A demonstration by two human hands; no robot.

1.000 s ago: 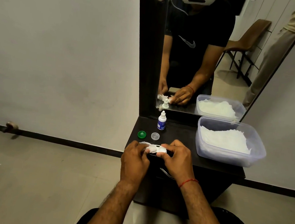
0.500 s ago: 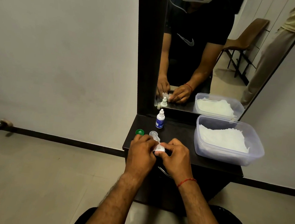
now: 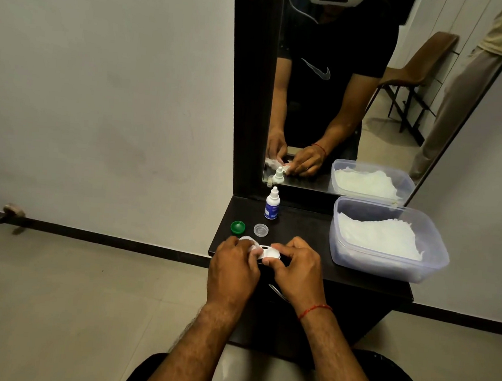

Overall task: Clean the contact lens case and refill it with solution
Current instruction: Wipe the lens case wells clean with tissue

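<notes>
Holding: the small white plastic contact lens case (image 3: 269, 252) is pinched between both hands above the dark worktop (image 3: 304, 225), near its front edge.
Long axis: the case runs left to right, one well toward each hand.
Left hand (image 3: 232, 269): clenched on a white tissue (image 3: 249, 242) at the case's left well, likely wiping.
Right hand (image 3: 296, 268): grasping the case's right end.
Refill source: small white dropper bottle with blue label (image 3: 272, 204) stands behind the case, nearer the right hand.
Caps: green cap (image 3: 237, 227) and clear cap (image 3: 261, 230) lie just behind the case.
</notes>
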